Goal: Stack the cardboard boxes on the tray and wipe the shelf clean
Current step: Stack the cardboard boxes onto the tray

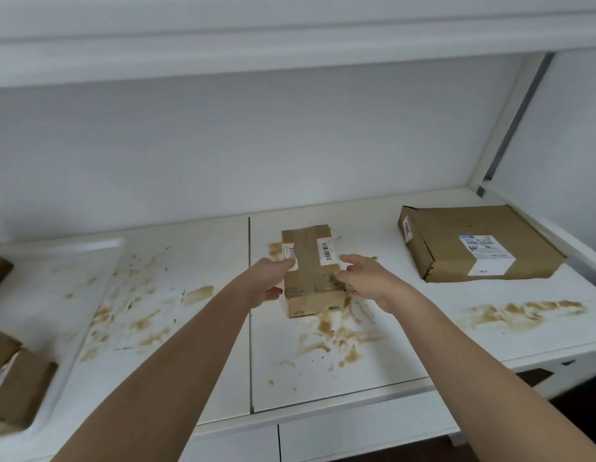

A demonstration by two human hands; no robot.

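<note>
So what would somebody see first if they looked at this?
Probably the two hands, left hand and right hand, on either side of the small cardboard box mid-shelf. Then the brown smears across the white shelf, and the flat box at the right.
</note>
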